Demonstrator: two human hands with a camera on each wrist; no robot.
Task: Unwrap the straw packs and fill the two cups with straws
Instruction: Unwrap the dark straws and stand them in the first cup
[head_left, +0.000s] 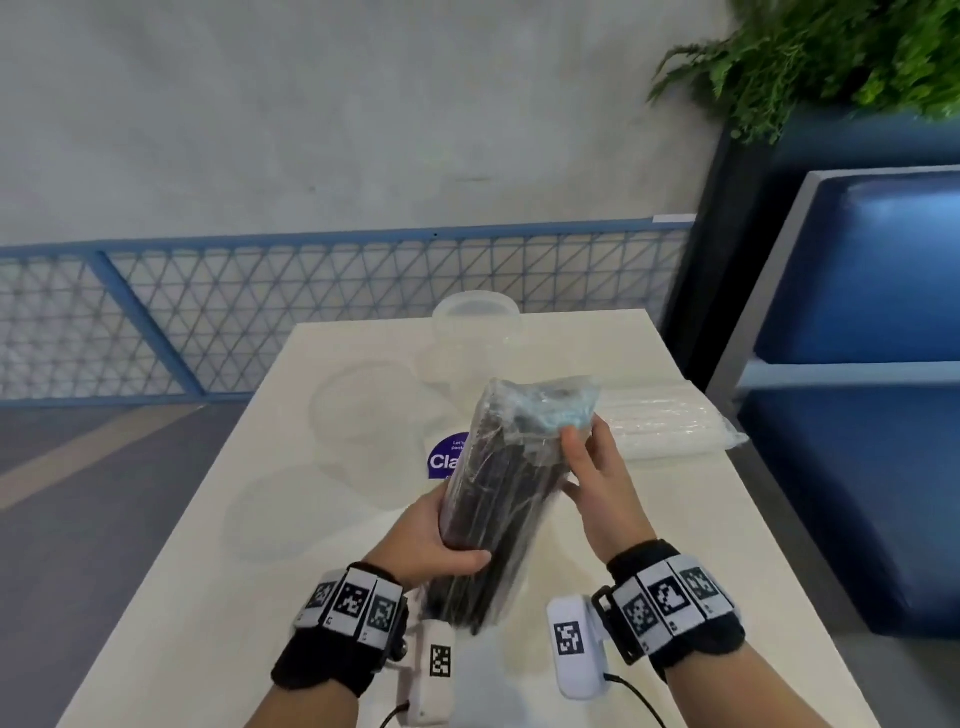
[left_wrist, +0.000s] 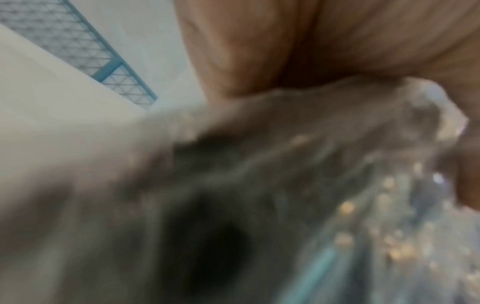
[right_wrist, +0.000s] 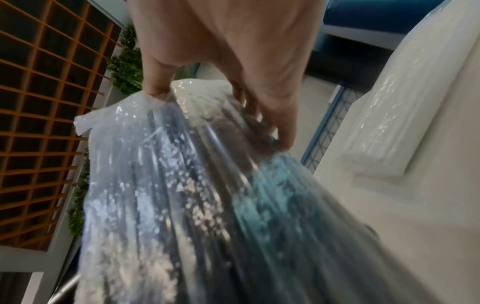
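A pack of black straws (head_left: 498, 499) in clear wrap is held tilted above the white table (head_left: 691, 530). My left hand (head_left: 449, 538) grips its lower part, thumb across the front. My right hand (head_left: 574, 460) pinches the wrap near the upper end, where the film is bunched and bluish. In the right wrist view the right hand (right_wrist: 218, 111) pinches the loose film of the black straw pack (right_wrist: 182, 195) between thumb and fingers. The left wrist view shows the pack (left_wrist: 259, 185) only as a blur under the palm. Two clear cups (head_left: 475, 332) (head_left: 363, 415) stand further back.
A wrapped pack of white straws (head_left: 670, 421) (right_wrist: 384, 115) lies on the table's right side. A purple round sticker (head_left: 444, 460) sits behind the black pack. A faint clear round shape (head_left: 280, 514) lies at the left. A blue bench (head_left: 857, 415) is right of the table.
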